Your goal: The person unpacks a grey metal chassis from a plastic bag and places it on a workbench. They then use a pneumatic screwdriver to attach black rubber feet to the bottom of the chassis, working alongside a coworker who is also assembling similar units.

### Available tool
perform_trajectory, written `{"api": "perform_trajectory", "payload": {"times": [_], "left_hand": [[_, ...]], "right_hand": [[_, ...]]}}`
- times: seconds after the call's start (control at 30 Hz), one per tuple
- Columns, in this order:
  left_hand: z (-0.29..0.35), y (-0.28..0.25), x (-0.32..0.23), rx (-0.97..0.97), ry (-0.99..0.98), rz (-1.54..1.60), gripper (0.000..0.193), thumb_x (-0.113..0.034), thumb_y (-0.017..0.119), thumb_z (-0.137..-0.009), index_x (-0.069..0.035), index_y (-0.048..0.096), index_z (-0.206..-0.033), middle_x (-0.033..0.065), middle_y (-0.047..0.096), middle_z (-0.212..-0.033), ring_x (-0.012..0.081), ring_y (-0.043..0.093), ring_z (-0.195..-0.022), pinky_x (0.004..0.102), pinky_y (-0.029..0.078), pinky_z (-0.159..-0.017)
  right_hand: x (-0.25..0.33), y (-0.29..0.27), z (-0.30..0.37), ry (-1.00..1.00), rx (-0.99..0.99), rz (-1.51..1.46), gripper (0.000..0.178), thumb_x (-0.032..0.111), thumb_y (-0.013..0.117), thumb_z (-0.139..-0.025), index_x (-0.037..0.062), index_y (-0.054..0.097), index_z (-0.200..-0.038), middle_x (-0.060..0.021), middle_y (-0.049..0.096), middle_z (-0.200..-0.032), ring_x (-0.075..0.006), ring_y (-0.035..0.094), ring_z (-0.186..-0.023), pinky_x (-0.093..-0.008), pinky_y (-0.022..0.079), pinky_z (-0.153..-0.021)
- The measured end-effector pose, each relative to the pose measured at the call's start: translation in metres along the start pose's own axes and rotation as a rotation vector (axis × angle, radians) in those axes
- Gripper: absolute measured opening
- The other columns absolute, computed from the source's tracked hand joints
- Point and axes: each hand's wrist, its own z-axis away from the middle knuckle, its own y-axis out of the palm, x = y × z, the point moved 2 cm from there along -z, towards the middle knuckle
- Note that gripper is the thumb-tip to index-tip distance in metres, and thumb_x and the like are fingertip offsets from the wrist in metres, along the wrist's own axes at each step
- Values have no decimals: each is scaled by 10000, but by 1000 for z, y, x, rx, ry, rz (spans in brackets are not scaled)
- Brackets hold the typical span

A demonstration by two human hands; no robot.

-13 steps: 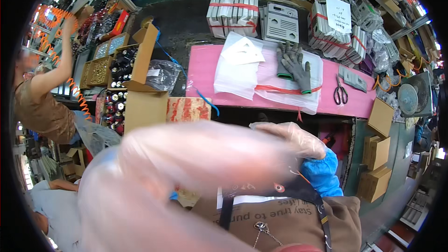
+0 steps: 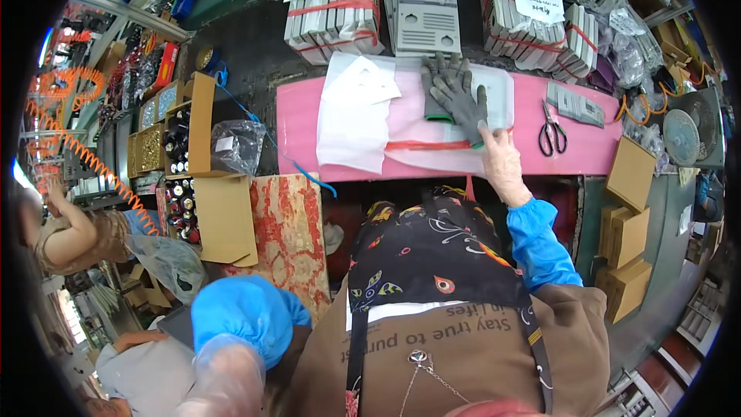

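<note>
The pink mat [image 2: 598, 147] is spanning the bench, its long front edge passing beneath the right hand [image 2: 503, 166], which is lying across that edge right of its middle; the fingertips are touching the cuff of one of two gray gloves [image 2: 461, 100], though I cannot tell whether they are pinching it. The gloves are overlapping between the mat's back and front edges, on a translucent sheet [image 2: 498, 93] with one red strip [image 2: 432, 144] crossing it near the front edge. The left hand [image 2: 224, 386] is sitting low, well apart from the mat's front left corner, its fingers out of sight, so I cannot tell their state. Bare pink is showing along the left edge, between the gloves and one pair of scissors [image 2: 552, 137], and at the front right corner. Small gray plates [image 2: 575, 104] are lying toward the back right corner, too overlapped to count. One white sheet [image 2: 351, 135] is stretching nearly to the front edge, carrying one pointed white piece [image 2: 363, 81]. Beyond the back edge, three red-banded stacks [image 2: 332, 15] are standing, one left and two right of a pile of gray panels [image 2: 428, 19].
</note>
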Motion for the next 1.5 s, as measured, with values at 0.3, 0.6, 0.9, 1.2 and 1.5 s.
{"api": "perform_trajectory", "payload": {"times": [0.3, 0.6, 0.9, 1.2, 1.5], "left_hand": [[79, 16, 216, -604, -1152, -70, 233, -162, 685, -919, 16, 684, -1069, 103, 690, -1025, 163, 662, -852, 298, 532, -742], [118, 24, 295, -590, -1028, -637, 284, -214, 770, -786, 2, 667, -939, 136, 666, -763, 275, 661, -706, 378, 514, -647], [134, 37, 278, -1067, -1017, -313, 171, -116, 706, -843, 26, 666, -931, 118, 678, -821, 155, 633, -735, 328, 514, -631], [146, 50, 223, -405, -599, -826, 207, -175, 693, -874, 1, 641, -970, 147, 623, -863, 317, 611, -821, 391, 483, -755], [134, 50, 242, -355, -854, -372, 245, -180, 665, -902, 23, 611, -1028, 174, 626, -903, 309, 653, -877, 380, 506, -775]], "right_hand": [[26, -20, -64, -165, -200, -334, 206, 45, 657, -848, 78, 615, -1047, -172, 617, -1122, -406, 646, -921, -450, 549, -750], [122, -100, -96, -661, 214, -707, 333, -114, 643, -828, 3, 654, -1140, -135, 665, -1056, -236, 651, -955, -335, 526, -822], [177, -108, -59, -984, 49, -646, 105, 3, 594, -917, -12, 627, -1016, -175, 627, -959, -347, 623, -865, -421, 499, -748], [174, -48, -79, -411, 871, -1108, 413, 237, 578, -954, -40, 511, -1252, -223, 636, -1138, -369, 631, -1022, -468, 471, -908], [215, -63, -79, 26, 1070, -1656, 531, 415, 497, -992, -14, 496, -1304, -235, 620, -1179, -318, 644, -1037, -493, 487, -962]]}}
